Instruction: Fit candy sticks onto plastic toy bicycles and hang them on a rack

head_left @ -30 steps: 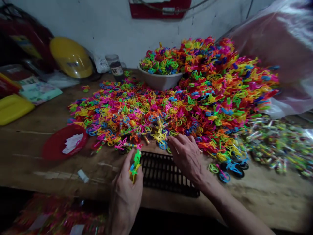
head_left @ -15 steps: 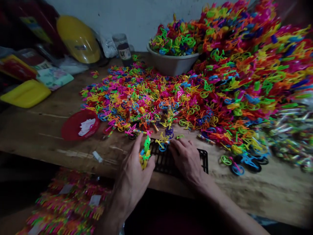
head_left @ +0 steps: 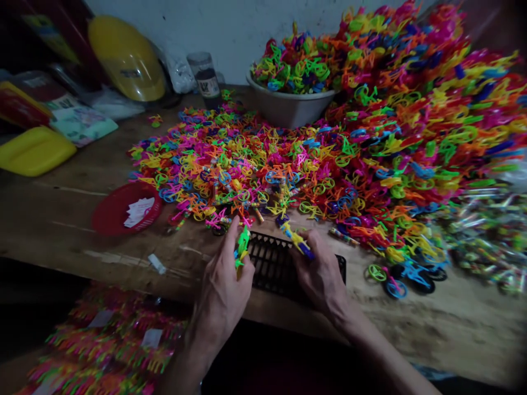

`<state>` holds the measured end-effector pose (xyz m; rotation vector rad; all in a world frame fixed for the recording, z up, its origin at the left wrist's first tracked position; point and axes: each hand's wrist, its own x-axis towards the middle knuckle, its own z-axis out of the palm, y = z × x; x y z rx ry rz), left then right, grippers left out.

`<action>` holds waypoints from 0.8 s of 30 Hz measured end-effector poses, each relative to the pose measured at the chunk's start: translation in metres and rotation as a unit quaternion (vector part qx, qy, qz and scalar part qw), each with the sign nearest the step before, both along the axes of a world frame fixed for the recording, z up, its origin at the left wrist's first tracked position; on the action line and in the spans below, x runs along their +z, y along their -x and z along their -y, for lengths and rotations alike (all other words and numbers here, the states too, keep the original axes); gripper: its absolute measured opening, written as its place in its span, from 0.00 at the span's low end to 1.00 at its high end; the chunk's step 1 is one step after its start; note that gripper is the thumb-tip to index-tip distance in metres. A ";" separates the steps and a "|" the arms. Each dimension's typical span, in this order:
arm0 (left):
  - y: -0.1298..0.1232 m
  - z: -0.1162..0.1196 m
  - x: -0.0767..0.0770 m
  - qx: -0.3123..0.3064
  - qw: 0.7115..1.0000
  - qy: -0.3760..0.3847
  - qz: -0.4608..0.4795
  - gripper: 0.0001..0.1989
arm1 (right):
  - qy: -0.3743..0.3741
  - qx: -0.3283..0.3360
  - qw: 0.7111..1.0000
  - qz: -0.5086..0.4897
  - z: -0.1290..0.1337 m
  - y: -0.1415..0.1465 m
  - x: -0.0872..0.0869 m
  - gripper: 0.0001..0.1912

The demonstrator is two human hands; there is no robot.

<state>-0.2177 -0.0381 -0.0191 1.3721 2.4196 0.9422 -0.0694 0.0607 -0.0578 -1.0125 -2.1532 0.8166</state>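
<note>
My left hand (head_left: 225, 271) is closed around small plastic toy bicycles (head_left: 242, 244), green with yellow and blue parts, that stick up between thumb and forefinger. How many it holds is hidden. Across from it, my right hand (head_left: 321, 269) grips a yellow toy bicycle (head_left: 297, 238) with purple wheels, tilted over the far edge of a black slotted rack (head_left: 267, 255). The rack lies flat on the wooden table (head_left: 135, 274) between both hands, its right part covered by my right hand. Just beyond it spreads a heap of loose coloured toy bicycle parts (head_left: 247, 159).
A grey basin (head_left: 294, 107) full of similar toys stands behind the heap. To the left are a red basket (head_left: 119, 211) with paper slips and a yellow tray (head_left: 37, 151). A blue toy bicycle (head_left: 414, 271) and clear-wrapped tubes (head_left: 486, 236) lie right.
My right hand has lifted from the rack and now holds up the yellow and purple toy bicycle. The yellow piece with a blue wheel no longer shows on the rack. My left hand keeps its hold.
</note>
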 end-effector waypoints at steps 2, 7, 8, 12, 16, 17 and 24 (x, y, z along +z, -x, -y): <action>0.002 0.001 0.005 -0.012 1.000 0.015 0.002 0.34 | -0.026 0.035 0.999 0.023 0.001 0.004 0.002 0.06; 0.007 -0.002 0.017 -0.031 0.999 0.016 -0.026 0.35 | -0.048 0.101 0.993 -0.030 -0.001 0.022 -0.001 0.05; 0.007 -0.003 0.017 -0.036 0.999 0.021 -0.005 0.35 | -0.050 0.101 0.993 -0.044 -0.002 0.026 -0.002 0.05; 0.008 -0.004 0.009 -0.040 0.996 0.008 0.073 0.31 | -0.023 0.075 0.994 -0.077 -0.006 0.046 -0.004 0.05; 0.006 -0.005 0.002 -0.026 0.998 -0.011 0.057 0.30 | -0.014 0.064 0.995 -0.079 -0.005 0.059 -0.012 0.06; 0.005 -0.006 0.002 -0.025 0.998 -0.011 0.050 0.30 | -0.023 0.064 0.995 -0.072 -0.004 0.060 -0.015 0.06; 0.009 -0.001 0.003 -0.037 0.991 -0.007 0.126 0.30 | -0.105 0.108 0.989 -0.011 -0.003 0.065 -0.024 0.08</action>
